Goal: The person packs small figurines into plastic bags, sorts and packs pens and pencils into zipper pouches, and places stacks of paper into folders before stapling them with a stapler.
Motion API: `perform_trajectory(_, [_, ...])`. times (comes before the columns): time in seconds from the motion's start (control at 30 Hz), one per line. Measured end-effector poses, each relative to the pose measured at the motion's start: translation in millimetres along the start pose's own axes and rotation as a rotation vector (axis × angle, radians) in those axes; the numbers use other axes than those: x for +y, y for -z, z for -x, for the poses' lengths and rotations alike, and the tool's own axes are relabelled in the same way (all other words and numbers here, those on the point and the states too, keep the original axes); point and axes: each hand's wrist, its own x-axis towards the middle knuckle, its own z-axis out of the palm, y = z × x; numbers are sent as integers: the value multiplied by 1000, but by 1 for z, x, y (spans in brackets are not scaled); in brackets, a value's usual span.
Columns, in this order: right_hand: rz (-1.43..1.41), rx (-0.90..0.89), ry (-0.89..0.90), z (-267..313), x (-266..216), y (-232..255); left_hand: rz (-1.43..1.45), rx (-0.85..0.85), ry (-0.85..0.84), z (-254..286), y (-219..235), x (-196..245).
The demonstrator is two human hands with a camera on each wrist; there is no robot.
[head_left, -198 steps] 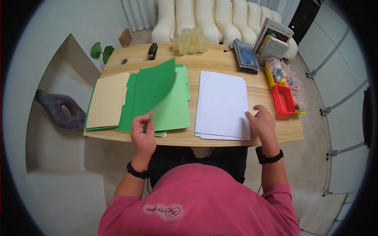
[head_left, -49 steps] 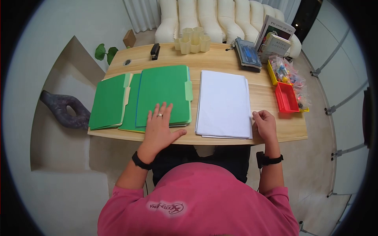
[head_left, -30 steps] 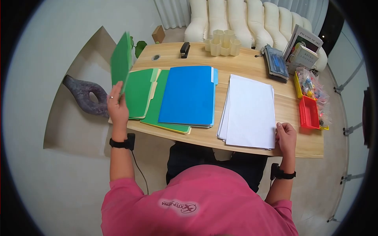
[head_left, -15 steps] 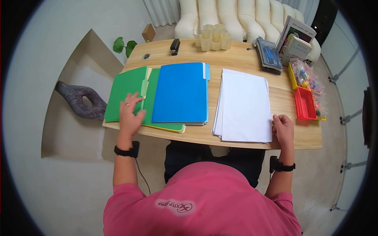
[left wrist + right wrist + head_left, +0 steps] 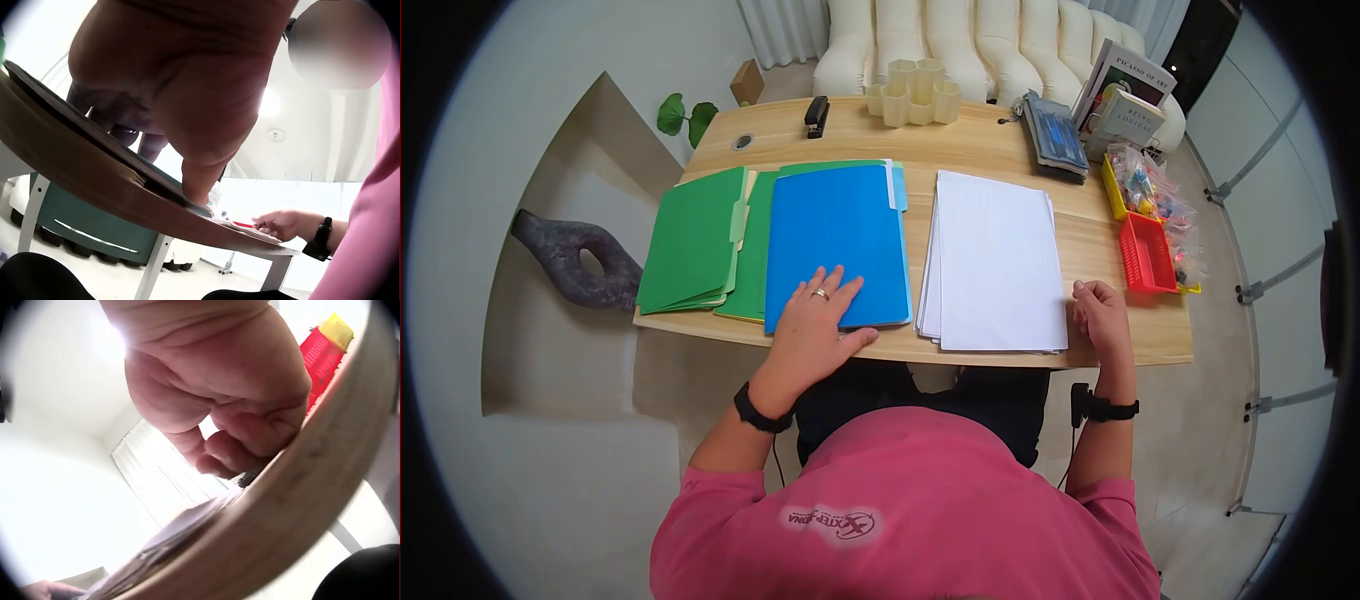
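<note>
On my head view, the left hand (image 5: 808, 335) lies spread on the blue folder (image 5: 840, 235), between the green folders (image 5: 692, 240) and the white paper (image 5: 1002, 265). On my left wrist view, its thumb (image 5: 199, 181) points down near the table (image 5: 81, 170). On my right wrist view, the right hand (image 5: 219, 394) curls loosely, near a red basket (image 5: 320, 362).

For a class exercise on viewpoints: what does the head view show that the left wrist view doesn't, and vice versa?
Only the head view shows the black stapler and pale honeycomb-shaped holder. Only the left wrist view shows the round ceiling fixture and green panel below the table. Both show the table, left hand and right hand.
</note>
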Motion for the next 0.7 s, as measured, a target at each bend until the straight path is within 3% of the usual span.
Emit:
perform_trajectory(0.13, [52, 35, 208, 11, -33, -21, 80, 21, 19, 5, 2, -9])
perform_trajectory(0.23, [9, -210, 260, 34, -81, -49, 127, -3, 10, 4, 5, -12])
perform_trajectory(0.33, [56, -444, 169, 50, -125, -90, 361, 88, 71, 3, -7, -19])
perform_trajectory(0.4, [23, -590, 133, 53, -135, -123, 695, 249, 519, 2, -3, -12])
perform_trajectory(0.43, [-7, -696, 109, 43, -126, -141, 696, 249, 513, 2, -10, -18])
perform_trajectory(0.5, [-12, -788, -18, 40, -123, -172, 1003, 704, 444, 3, -31, -37])
perform_trajectory(0.53, [-66, -828, -92, 42, -127, -183, 1002, 706, 440, 2, -32, -39])
perform_trajectory(0.6, [-36, -839, -181, 37, -123, -202, 1367, 948, 335, 0, -31, -41])
perform_trajectory(0.7, [2, -758, -163, 31, -115, -217, 1424, 1034, 357, 3, -27, -44])
